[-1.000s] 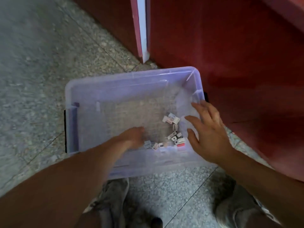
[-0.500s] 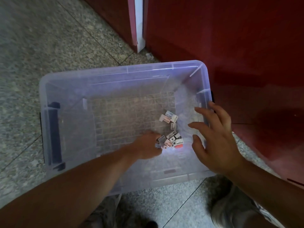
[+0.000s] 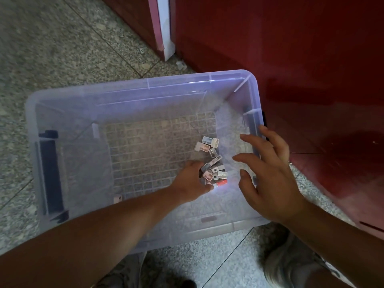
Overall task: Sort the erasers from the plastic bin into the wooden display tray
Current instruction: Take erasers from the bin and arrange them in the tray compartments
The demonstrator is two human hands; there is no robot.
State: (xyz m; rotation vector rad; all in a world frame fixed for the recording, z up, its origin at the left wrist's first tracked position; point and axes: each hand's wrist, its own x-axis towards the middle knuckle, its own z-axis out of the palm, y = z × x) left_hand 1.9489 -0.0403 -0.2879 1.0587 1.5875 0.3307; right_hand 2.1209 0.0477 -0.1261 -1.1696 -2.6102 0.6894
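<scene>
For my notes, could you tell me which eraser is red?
The red eraser at the pile's near edge; the others look white, grey or pink.

Bare forearms (image 3: pixel 93 235); a pale grey right shoe (image 3: pixel 291 267) and a grey left shoe (image 3: pixel 126 272) (partly behind the arm).

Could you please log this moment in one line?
left hand: in bin, at erasers, grip unclear | right hand: open, over bin's right edge
</scene>
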